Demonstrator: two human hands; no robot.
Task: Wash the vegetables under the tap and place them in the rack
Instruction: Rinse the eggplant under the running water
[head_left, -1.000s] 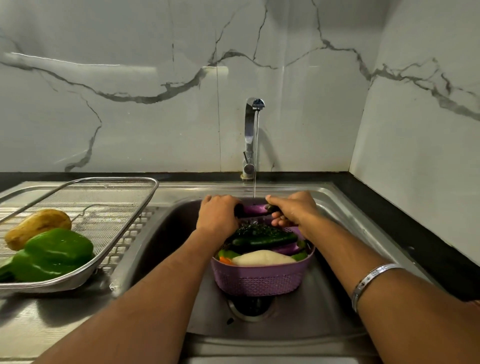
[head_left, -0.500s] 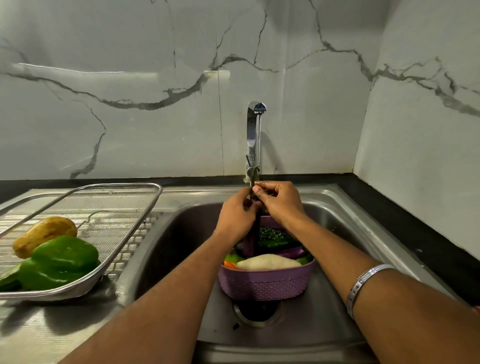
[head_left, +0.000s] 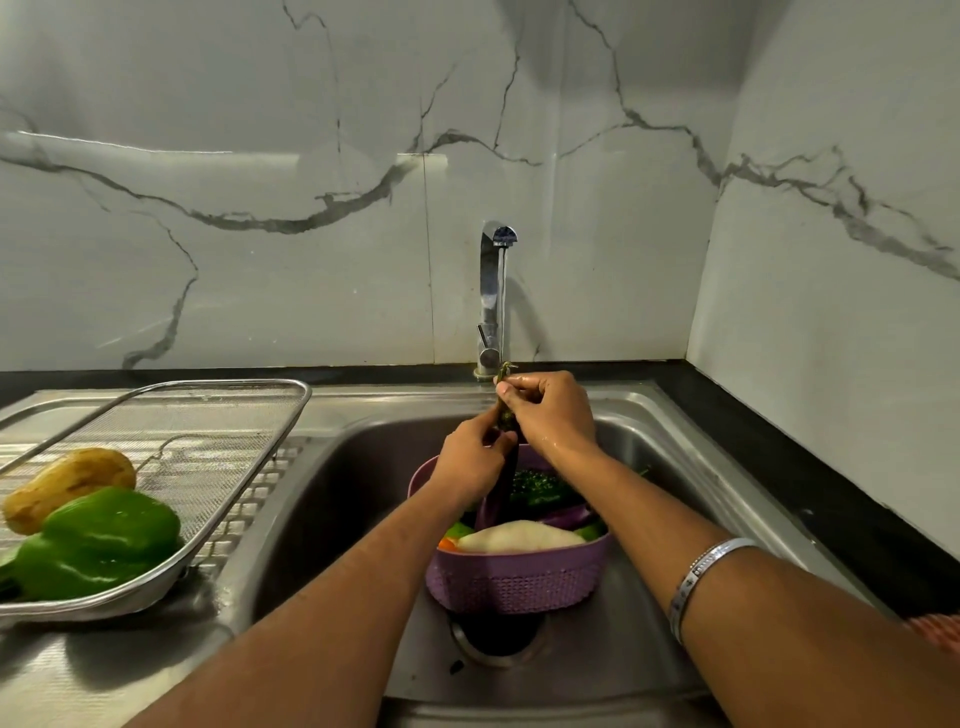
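Upright under the tap (head_left: 491, 291), a long dark purple eggplant (head_left: 505, 480) stands with its long axis nearly vertical, green stem end uppermost and lower end down in the purple basket (head_left: 514, 584) in the sink (head_left: 358, 478). Right hand (head_left: 553, 410) pinches the stem at the top; left hand (head_left: 470, 462) curls round the body just below it. Left of the sink, the rack (head_left: 218, 447) holds a potato (head_left: 67, 486) and a green pepper (head_left: 98, 540). No writing is legible.

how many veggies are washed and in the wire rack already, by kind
green bell pepper: 1
potato: 1
total in the wire rack: 2
The long purple eggplant held upright under the tap is not counted.
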